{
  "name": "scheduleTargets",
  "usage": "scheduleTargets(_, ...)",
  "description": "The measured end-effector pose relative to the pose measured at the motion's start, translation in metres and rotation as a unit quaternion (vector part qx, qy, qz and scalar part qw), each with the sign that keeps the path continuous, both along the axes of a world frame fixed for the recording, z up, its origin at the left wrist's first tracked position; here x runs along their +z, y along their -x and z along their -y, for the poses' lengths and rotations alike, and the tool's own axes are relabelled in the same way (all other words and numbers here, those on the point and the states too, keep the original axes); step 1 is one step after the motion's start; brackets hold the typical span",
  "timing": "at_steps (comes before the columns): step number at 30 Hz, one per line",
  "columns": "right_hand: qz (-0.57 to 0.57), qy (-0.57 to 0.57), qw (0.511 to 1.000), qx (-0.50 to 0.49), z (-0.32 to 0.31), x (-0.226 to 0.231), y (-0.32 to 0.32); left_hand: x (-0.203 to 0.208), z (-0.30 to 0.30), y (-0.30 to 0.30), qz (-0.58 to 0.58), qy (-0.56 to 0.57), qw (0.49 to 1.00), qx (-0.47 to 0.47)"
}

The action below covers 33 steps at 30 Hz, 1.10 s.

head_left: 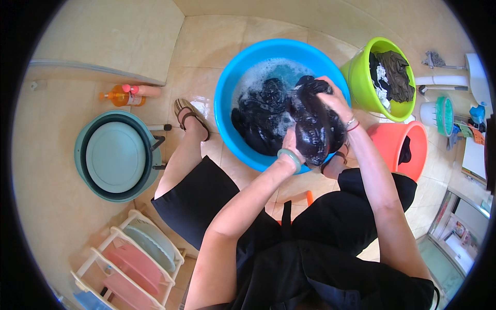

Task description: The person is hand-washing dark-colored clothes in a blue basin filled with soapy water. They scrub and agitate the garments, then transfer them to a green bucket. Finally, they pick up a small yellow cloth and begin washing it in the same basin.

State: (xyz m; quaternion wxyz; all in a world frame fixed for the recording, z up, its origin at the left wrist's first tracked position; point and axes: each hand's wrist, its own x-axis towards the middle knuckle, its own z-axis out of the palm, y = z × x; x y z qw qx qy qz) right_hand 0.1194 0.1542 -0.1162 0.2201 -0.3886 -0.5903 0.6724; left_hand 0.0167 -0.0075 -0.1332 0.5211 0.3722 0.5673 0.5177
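Note:
A wet, black garment [312, 124] is bunched up over the right side of a round blue basin [223, 111]. My right hand [336, 102] grips its upper right edge, fingers curled over the cloth. Lower down, my left hand [292, 144] holds the same garment from its left side, the fingers partly hidden by the fabric. More soaked dark cloth [256, 119] lies in the basin, in water with white suds [258, 72] along the far side.
At the right stand a green bucket [356, 77] with dark and white clothes and a pink-red bucket [385, 139] with dark cloth. A folding basin [82, 155], bottles [126, 96] and a rack [88, 263] of washbasins are on the left. My feet flank the blue basin.

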Motion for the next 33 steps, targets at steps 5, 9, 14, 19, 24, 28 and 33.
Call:
scheduleTargets(5, 0.121, -0.199, 0.971, -0.046, 0.034, 0.0, 0.023, -0.066, 0.018, -0.007, -0.11, 0.043, 0.993, 0.009)
scheduleTargets(9, 0.212, -0.216, 0.944, -0.133, 0.048, -0.03, 0.026, -0.077, 0.015, 0.007, -0.237, 0.093, 0.966, -0.036)
scheduleTargets(14, 0.165, -0.123, 0.942, -0.265, 0.049, -0.068, 0.024, -0.09, 0.008, 0.03, -0.089, 0.149, 0.982, 0.074)
scheduleTargets(19, -0.142, 0.249, 0.927, -0.242, 0.047, -0.05, 0.004, -0.097, 0.014, 0.058, 0.254, -0.036, 0.954, 0.156)
scheduleTargets(24, -0.224, 0.321, 0.909, -0.144, 0.04, -0.025, -0.011, -0.021, -0.009, 0.083, 0.203, -0.015, 0.977, 0.062)
scheduleTargets(28, -0.271, 0.217, 0.934, -0.085, 0.035, -0.029, -0.01, -0.004, -0.011, 0.09, 0.377, 0.085, 0.921, -0.044)
scheduleTargets(33, -0.079, -0.026, 0.996, -0.044, 0.025, -0.008, 0.011, 0.007, -0.004, 0.066, 0.438, 0.07, 0.895, 0.046)
